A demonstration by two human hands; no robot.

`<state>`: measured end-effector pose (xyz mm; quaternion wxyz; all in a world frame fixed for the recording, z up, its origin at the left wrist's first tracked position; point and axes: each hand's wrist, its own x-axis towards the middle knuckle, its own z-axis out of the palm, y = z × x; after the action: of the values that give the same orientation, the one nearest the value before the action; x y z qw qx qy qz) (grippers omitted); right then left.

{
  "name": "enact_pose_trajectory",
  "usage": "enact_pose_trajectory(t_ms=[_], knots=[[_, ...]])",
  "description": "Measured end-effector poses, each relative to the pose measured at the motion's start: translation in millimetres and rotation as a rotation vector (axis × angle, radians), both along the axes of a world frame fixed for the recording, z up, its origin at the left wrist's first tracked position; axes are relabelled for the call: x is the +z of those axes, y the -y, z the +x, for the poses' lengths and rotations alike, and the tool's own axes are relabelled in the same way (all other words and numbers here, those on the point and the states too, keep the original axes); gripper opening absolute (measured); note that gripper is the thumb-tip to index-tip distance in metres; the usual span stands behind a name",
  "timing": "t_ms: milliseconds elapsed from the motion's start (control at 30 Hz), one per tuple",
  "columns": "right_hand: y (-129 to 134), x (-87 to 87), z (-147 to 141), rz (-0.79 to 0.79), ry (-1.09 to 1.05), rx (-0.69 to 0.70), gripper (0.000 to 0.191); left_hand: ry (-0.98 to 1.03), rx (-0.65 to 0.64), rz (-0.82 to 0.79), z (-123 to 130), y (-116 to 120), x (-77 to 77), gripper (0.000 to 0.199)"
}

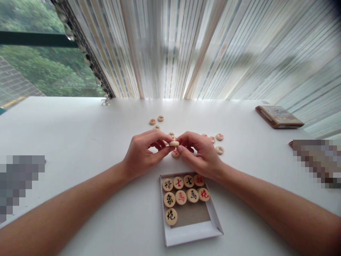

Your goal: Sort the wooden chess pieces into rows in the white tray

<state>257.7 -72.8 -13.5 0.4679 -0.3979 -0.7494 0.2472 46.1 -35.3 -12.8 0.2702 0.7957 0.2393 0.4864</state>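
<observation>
One round wooden piece (174, 143) is held edge-on between my left hand (149, 151) and my right hand (198, 153), pinched by the fingertips of both. Its face cannot be read. Just below it a piece with a red character (175, 153) lies on the white table. Nearer to me stands a shallow white box (193, 233) with rows of round pieces in it, marked in black or red. A black-marked piece (171, 216) sits alone in its third row, at the left. Bare grey-brown bottom shows to the right of that piece.
Loose pieces lie beyond my hands, some at the back left (152, 121) and some to the right (220, 150). A boxed item (279, 116) rests at the back right. Striped curtains (170, 49) hang behind the table (80, 142).
</observation>
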Motion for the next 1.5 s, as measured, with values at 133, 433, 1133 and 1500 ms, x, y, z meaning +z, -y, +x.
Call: enact_pose_trajectory(t_ms=[133,433,1133,1500], knots=[[-0.7,-0.8,-0.2,-0.033,-0.032,0.02,0.019,-0.016,0.012,0.12,-1.0,-1.8,1.8,0.005],[-0.5,-4.8,-2.0,-0.023,-0.083,0.04,0.018,0.005,-0.007,0.117,0.2,-1.5,1.4,0.01],[2.9,-2.5,4.7,0.34,0.227,-0.093,0.023,0.113,-0.062,-0.32,4.3,1.5,-5.1,0.025],[5.1,12.9,-2.0,0.419,0.326,-0.116,0.012,0.114,-0.124,-0.343,1.1,0.2,-4.4,0.024]])
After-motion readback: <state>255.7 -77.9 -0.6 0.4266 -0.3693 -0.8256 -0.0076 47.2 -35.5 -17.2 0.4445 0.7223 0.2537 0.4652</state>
